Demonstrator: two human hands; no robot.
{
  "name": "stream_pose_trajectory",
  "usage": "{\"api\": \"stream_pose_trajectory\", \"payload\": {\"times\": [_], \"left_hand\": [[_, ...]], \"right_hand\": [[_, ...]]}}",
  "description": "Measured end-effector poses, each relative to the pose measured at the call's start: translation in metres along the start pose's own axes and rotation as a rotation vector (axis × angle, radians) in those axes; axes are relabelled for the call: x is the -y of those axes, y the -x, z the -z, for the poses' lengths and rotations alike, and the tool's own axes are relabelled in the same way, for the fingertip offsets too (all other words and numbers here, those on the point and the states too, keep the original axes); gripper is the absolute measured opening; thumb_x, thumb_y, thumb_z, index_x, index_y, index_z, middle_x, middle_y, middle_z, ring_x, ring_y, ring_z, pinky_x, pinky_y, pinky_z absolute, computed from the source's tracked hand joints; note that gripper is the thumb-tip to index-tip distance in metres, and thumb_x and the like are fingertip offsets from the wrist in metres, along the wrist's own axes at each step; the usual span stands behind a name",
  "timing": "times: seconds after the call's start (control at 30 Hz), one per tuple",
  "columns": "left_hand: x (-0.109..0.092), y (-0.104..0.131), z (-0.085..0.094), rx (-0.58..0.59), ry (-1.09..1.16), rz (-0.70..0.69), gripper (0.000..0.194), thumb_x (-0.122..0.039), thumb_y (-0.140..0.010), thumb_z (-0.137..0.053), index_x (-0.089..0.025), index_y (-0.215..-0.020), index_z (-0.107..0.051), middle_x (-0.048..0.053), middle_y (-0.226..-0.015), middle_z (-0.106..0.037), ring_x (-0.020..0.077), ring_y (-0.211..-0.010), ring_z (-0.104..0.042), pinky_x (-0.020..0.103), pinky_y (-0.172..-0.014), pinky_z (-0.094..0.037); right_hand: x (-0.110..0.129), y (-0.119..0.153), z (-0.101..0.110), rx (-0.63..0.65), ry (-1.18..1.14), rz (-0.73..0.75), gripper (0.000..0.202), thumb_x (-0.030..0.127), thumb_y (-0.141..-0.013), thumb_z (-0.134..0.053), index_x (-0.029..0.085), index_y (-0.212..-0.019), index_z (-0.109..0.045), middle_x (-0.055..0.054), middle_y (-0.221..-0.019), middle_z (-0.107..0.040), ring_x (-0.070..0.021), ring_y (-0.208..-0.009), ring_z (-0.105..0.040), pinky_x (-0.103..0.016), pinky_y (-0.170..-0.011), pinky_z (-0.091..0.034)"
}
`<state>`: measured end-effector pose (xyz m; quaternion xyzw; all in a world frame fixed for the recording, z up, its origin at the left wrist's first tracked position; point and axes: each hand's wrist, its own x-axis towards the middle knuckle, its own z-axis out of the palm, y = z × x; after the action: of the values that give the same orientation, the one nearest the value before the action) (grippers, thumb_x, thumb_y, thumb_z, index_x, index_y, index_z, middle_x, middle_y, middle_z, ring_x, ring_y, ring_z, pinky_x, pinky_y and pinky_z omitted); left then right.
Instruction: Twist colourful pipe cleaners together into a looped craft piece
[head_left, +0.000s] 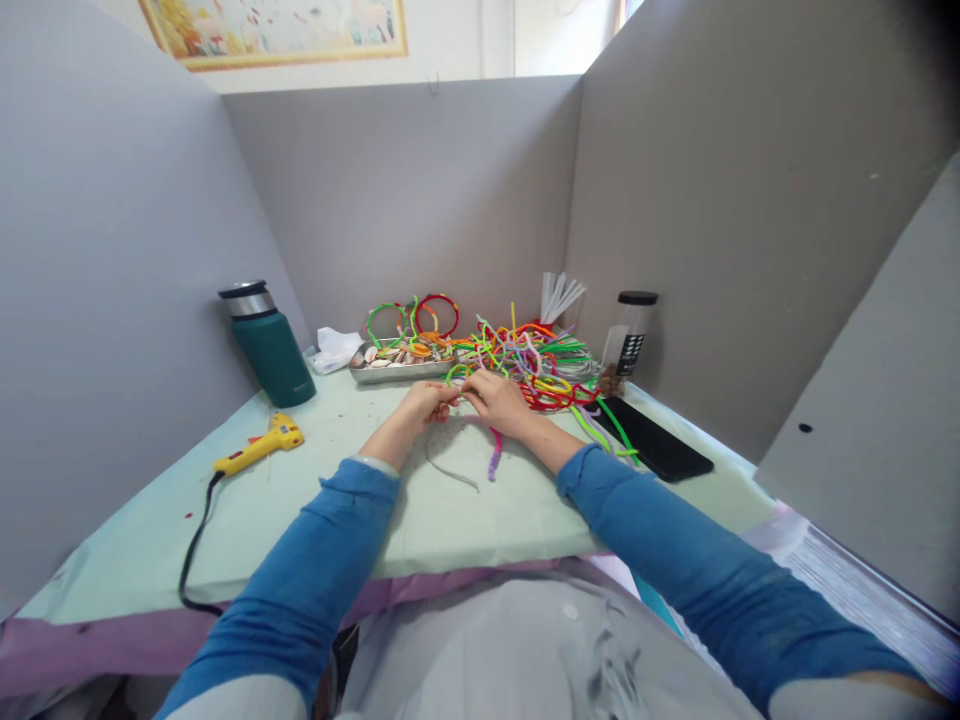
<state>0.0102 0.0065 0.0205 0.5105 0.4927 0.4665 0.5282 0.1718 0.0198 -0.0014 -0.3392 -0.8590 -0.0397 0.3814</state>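
My left hand (pixel 433 402) and my right hand (pixel 496 398) meet over the middle of the table, fingertips pinched close together. Between them is a thin pipe cleaner piece, mostly hidden by the fingers. From beneath the hands a thin grey pipe cleaner (pixel 450 474) curves down onto the cloth. A pink pipe cleaner with a coiled purple end (pixel 493 466) hangs out below my right hand. Whether the grey and pink parts are joined cannot be made out.
Behind my hands lie a metal tray (pixel 405 373) of shells and a heap of colourful pipe cleaners (pixel 540 360). At left are a green bottle (pixel 274 355) and a yellow glue gun (pixel 259 447) with its cord. A black phone (pixel 660 445) and a clear jar (pixel 630 335) stand right. Grey partitions surround the table.
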Motion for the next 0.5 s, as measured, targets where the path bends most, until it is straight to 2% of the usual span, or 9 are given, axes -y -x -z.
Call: {"api": "stream_pose_trajectory", "payload": {"times": [0.13,0.23,0.3,0.37,0.5], "left_hand": [[0.003,-0.002,-0.001,-0.004,-0.099,-0.056,0.019,-0.024,-0.067,-0.068,-0.013,-0.057,-0.056,0.0,-0.048,-0.052,0.0053,-0.035,-0.039,0.021,-0.039,-0.035],[0.006,-0.005,0.0,0.033,-0.209,-0.176,0.022,-0.029,-0.069,-0.066,-0.015,-0.057,-0.053,-0.001,-0.045,-0.049,0.0064,-0.035,-0.039,0.02,-0.039,-0.033],[0.007,-0.007,0.0,0.037,-0.304,-0.308,0.021,-0.029,-0.07,-0.063,-0.016,-0.058,-0.053,-0.002,-0.043,-0.047,0.0073,-0.037,-0.04,0.02,-0.04,-0.031],[0.006,-0.006,-0.002,-0.012,-0.403,-0.454,0.017,-0.026,-0.07,-0.063,-0.017,-0.059,-0.054,-0.003,-0.044,-0.046,0.0077,-0.04,-0.04,0.019,-0.043,-0.03],[-0.001,-0.001,-0.008,-0.106,-0.525,-0.669,0.014,-0.022,-0.067,-0.063,-0.017,-0.058,-0.054,-0.002,-0.051,-0.048,0.0083,-0.049,-0.041,0.019,-0.049,-0.03]], "right_hand": [[0.0,0.0,0.0,0.005,-0.006,-0.036,0.018,0.026,-0.086,-0.042,0.018,-0.087,-0.057,-0.006,-0.089,-0.057,-0.0151,-0.082,-0.051,-0.025,-0.067,-0.034],[0.0,-0.003,-0.001,0.005,-0.112,-0.105,0.016,0.025,-0.083,-0.044,0.017,-0.08,-0.057,-0.005,-0.084,-0.057,-0.0142,-0.078,-0.05,-0.024,-0.067,-0.034],[-0.002,-0.007,-0.001,0.017,-0.253,-0.189,0.014,0.025,-0.08,-0.046,0.016,-0.073,-0.055,-0.003,-0.077,-0.056,-0.0132,-0.073,-0.049,-0.024,-0.065,-0.034],[-0.004,-0.011,0.001,0.064,-0.449,-0.31,0.014,0.025,-0.076,-0.048,0.016,-0.065,-0.051,0.0,-0.064,-0.051,-0.0113,-0.062,-0.045,-0.023,-0.058,-0.032],[-0.01,-0.016,0.009,0.232,-0.898,-0.57,0.012,0.024,-0.07,-0.051,0.017,-0.063,-0.044,0.006,-0.048,-0.033,-0.0069,-0.042,-0.026,-0.022,-0.042,-0.019]]}}
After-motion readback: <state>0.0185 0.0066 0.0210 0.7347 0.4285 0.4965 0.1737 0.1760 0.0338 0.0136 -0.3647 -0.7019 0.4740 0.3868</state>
